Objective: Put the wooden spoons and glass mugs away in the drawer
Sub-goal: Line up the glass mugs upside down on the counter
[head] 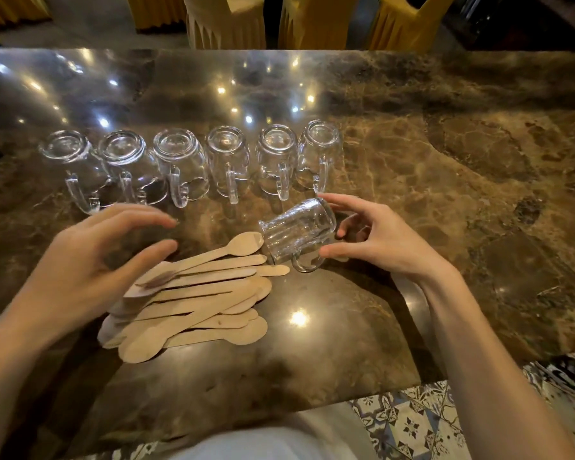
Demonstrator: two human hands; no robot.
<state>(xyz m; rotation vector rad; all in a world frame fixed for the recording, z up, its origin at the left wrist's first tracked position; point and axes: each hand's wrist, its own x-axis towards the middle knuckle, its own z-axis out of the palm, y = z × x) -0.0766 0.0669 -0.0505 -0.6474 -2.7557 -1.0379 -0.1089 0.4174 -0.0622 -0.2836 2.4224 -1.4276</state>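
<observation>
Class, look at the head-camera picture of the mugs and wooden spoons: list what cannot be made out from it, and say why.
- The drawer: not in the head view at all.
- Count of wooden spoons: they overlap in a pile, and the left hand covers some ends.
- Right hand on the tilted mug: the glass blurs whether the fingers grip or only touch it.
- Left hand: motion-blurred; contact with the spoons unclear.

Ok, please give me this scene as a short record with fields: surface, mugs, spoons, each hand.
surface: brown marble countertop
row of mugs: six glass mugs, upside down, handles toward the person
seventh mug: tilted on its side, held by right hand
wooden spoons: loose pile near front edge
left hand: open, hovering over the spoons
drawer: not visible
</observation>
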